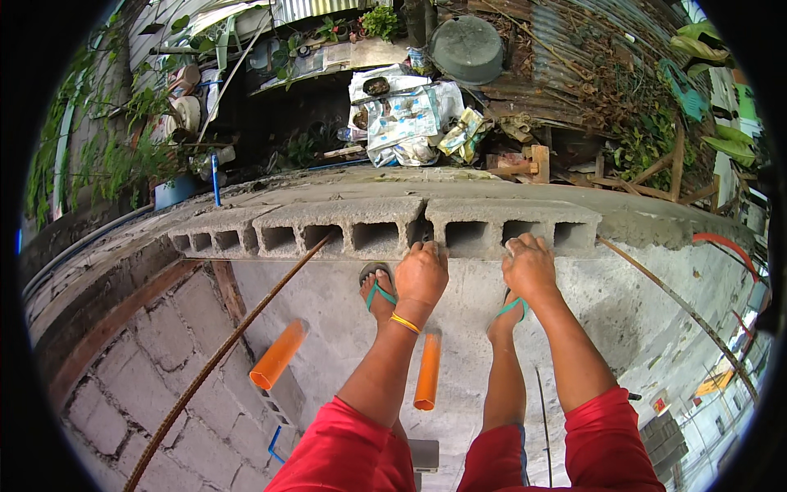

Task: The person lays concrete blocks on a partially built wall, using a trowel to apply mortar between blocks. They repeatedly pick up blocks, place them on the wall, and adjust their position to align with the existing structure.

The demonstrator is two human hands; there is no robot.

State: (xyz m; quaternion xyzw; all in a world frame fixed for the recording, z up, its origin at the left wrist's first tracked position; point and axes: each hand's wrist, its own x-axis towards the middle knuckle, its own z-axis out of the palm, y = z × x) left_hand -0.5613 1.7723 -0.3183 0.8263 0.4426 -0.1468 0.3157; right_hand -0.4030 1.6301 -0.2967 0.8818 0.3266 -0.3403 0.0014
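Red sleeves (602,435), left fingers (425,249), right fingers (525,243), gripping hollow block (512,210) edge (slim gap before next block (340,212))

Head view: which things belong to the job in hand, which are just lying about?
Apparently in the job:
right hand, on the right-hand hollow block
left hand, at that block's left end
middle hollow block, next in the row

Seemingly just lying about, beyond the wall:
grey tub
white sheeting
corrugated metal
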